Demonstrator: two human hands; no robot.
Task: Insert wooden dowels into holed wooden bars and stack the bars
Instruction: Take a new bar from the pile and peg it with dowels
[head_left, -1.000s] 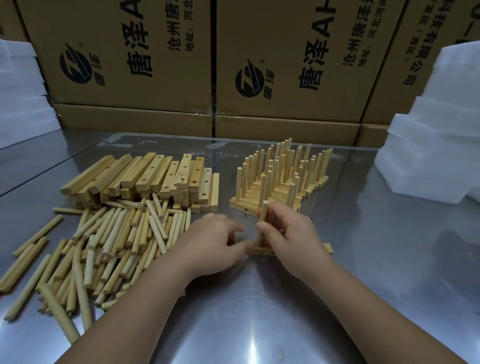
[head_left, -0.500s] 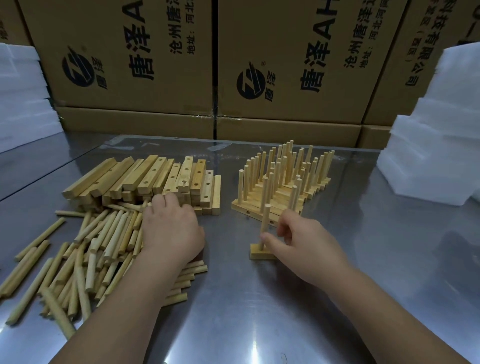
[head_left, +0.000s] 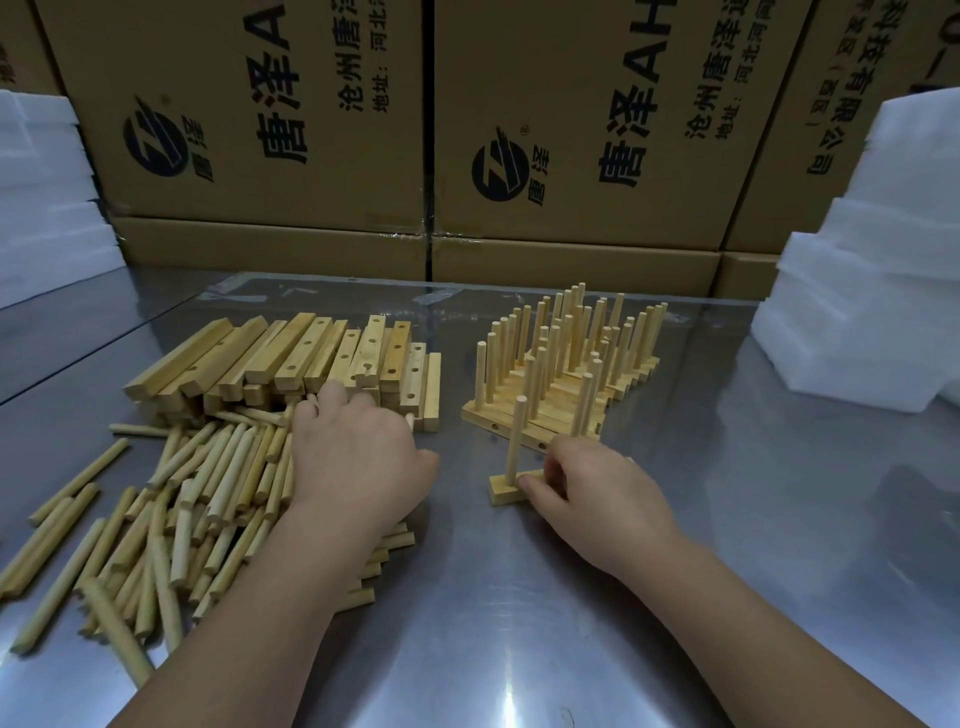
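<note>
One dowel (head_left: 517, 439) upright in bar (head_left: 505, 491), right hand (head_left: 602, 499) pinching bar's 3 o'clock side; left hand (head_left: 358, 462) moved 9 o'clock onto dowel pile (head_left: 208, 493), grip hidden.

There are two hands, a left hand (head_left: 358, 457) and a right hand (head_left: 597, 488), over one bench (head_left: 727, 519). One single bar (head_left: 504, 493) has one upright dowel (head_left: 517, 441). The loose dowels (head_left: 208, 493) number several dozen, too heaped to count exactly. The bare bars (head_left: 311, 353) show about a dozen on top, with more beneath. The finished stack (head_left: 561, 384) has well over two dozen upright dowels. There are two white foam stacks (head_left: 872, 291) and at least six cartons (head_left: 571, 130).
</note>
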